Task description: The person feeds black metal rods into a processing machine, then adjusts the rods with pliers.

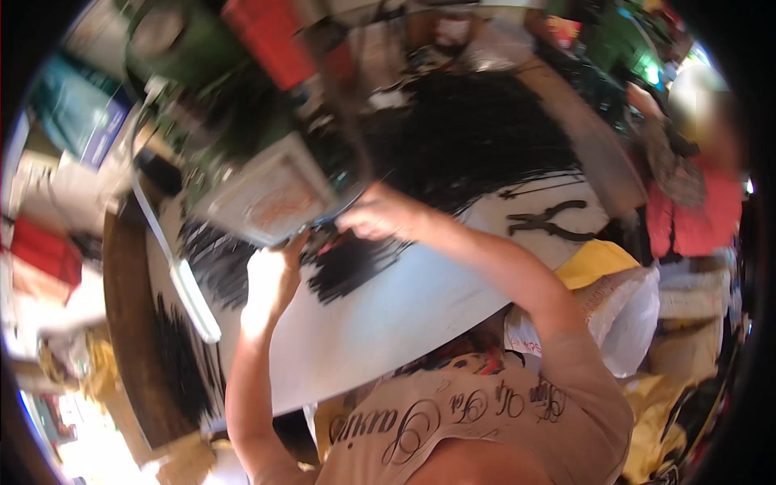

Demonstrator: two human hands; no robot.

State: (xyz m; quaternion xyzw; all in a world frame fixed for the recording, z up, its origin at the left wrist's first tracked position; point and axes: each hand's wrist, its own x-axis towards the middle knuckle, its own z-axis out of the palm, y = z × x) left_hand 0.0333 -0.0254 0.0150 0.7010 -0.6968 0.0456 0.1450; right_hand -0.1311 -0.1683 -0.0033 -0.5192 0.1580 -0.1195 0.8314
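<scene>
In the head view, a pale-topped bench [364, 343] stretches before the person, its front edge slanting from the near left corner up toward the right. The left hand [275, 263] is raised over the middle of the bench, at the lower edge of the pale square plate [271, 194] on a green machine [230, 125]; its fingers point up to that edge, and blur and glare leave me unable to tell whether they grip anything. The right hand [376, 217] is just beside the plate's right corner, fingers curled close together; I cannot tell whether a thin piece is pinched in them.

Thin black rods lie about both hands: a small pile [352, 271] just below the right hand, another pile [214, 267] left of the left hand, and a large heap [477, 133] covering the bench toward its back edge. More rods [182, 356] lie along the left edge, beside a brown board [129, 323]. A white lamp tube [194, 299] slants across the bench's left part.

Black-handled pliers [550, 221] lie near the right end of the front edge, handles to the right. Beyond that edge are a yellow sack [596, 263] and a white plastic bag [630, 315]. Past the right edge is a co-worker in a red garment [691, 210].
</scene>
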